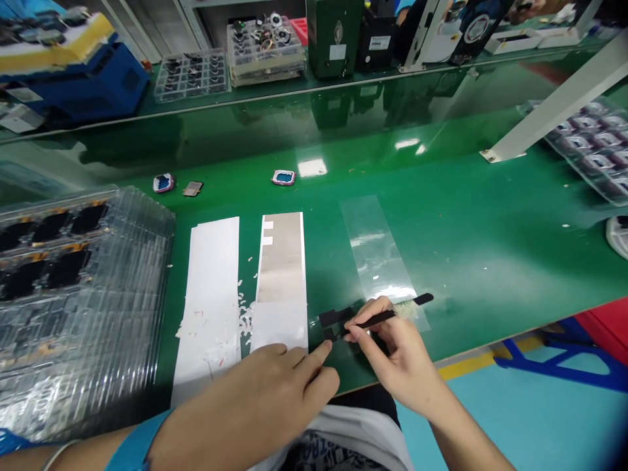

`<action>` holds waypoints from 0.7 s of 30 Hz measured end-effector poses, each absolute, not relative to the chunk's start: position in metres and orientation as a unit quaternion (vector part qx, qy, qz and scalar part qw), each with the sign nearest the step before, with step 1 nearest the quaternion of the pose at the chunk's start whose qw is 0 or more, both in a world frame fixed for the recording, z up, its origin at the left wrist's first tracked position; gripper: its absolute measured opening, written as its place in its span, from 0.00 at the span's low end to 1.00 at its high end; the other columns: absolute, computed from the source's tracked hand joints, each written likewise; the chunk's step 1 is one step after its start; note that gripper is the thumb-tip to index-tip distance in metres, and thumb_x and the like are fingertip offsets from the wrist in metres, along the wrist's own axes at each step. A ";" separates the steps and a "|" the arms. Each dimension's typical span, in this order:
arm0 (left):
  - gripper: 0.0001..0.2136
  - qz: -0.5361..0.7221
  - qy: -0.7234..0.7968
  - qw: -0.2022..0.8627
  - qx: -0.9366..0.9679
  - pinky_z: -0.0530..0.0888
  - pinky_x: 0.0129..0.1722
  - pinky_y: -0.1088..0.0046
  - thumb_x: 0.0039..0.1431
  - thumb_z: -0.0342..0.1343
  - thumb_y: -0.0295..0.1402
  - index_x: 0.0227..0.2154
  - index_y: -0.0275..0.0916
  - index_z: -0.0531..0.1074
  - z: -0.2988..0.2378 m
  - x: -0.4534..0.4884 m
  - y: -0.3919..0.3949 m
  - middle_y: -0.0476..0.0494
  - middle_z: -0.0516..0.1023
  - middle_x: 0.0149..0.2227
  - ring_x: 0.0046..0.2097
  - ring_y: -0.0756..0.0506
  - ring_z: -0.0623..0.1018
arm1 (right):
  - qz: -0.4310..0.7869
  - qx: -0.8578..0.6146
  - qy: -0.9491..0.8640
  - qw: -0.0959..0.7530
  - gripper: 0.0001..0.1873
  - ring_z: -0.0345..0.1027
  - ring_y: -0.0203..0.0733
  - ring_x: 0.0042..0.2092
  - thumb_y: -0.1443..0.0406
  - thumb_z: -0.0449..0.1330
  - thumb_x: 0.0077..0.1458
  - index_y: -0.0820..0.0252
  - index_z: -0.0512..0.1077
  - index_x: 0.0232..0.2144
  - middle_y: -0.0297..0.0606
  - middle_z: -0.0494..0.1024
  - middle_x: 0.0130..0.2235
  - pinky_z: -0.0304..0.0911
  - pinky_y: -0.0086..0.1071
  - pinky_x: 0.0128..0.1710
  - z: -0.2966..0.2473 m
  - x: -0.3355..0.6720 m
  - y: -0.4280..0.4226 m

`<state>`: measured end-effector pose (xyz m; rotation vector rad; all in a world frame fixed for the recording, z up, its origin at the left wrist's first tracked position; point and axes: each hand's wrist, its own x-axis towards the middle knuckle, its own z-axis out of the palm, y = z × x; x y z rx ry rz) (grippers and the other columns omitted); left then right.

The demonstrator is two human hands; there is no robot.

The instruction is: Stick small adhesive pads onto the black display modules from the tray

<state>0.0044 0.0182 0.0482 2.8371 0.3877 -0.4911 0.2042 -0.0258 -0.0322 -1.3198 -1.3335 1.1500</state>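
Note:
My right hand (pixel 392 347) pinches black tweezers (pixel 397 313), their tips meeting a small black part (pixel 333 320) that lies on the green table near its front edge. My left hand (pixel 279 386) lies beside it, its forefinger stretched out to the black part and pressing by it; the other fingers are curled. A clear film strip (pixel 375 252) stretches away from the hands. Left of the hands lie a grey-and-white backing sheet (pixel 282 275) and a white sheet (pixel 210 294), with white scraps (pixel 244 314) between them.
A stack of clear trays with black parts (pixel 73 294) fills the left. Small blue-centred pieces (pixel 283 177) (pixel 163 182) lie farther back. Another tray of parts (pixel 596 147) and a white slanted bracket (pixel 554 108) stand at right. Boxes and trays line the back ledge.

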 end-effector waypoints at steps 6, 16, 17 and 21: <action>0.12 -0.149 0.277 0.292 0.903 0.68 0.26 0.71 0.61 0.46 0.19 0.43 0.39 0.68 0.047 0.002 0.026 0.43 0.80 0.33 0.31 0.42 0.79 | 0.525 -0.492 -0.426 0.548 0.03 0.76 0.34 0.31 0.66 0.60 0.61 0.54 0.68 0.35 0.33 0.74 0.33 0.74 0.29 0.34 -0.030 0.209 -0.020; 0.11 0.014 0.426 0.479 0.768 0.62 0.26 0.77 0.67 0.48 0.33 0.35 0.41 0.76 0.053 0.003 0.037 0.51 0.77 0.29 0.27 0.50 0.71 | 0.455 -0.358 -0.425 0.696 0.09 0.80 0.45 0.39 0.73 0.56 0.62 0.54 0.67 0.40 0.35 0.77 0.36 0.80 0.43 0.38 0.009 0.188 -0.011; 0.12 0.019 0.429 0.476 0.767 0.62 0.26 0.77 0.68 0.47 0.34 0.33 0.40 0.75 0.055 0.003 0.038 0.52 0.76 0.28 0.28 0.50 0.71 | 0.447 -0.349 -0.427 0.704 0.09 0.80 0.46 0.39 0.74 0.56 0.62 0.54 0.67 0.40 0.35 0.77 0.36 0.80 0.44 0.38 0.012 0.183 -0.010; 0.13 0.063 0.440 0.457 0.770 0.63 0.27 0.76 0.69 0.46 0.32 0.33 0.40 0.75 0.061 0.001 0.044 0.52 0.76 0.28 0.27 0.51 0.69 | 0.427 -0.334 -0.431 0.721 0.11 0.80 0.45 0.41 0.76 0.55 0.61 0.55 0.67 0.40 0.35 0.76 0.36 0.80 0.38 0.37 0.019 0.165 -0.003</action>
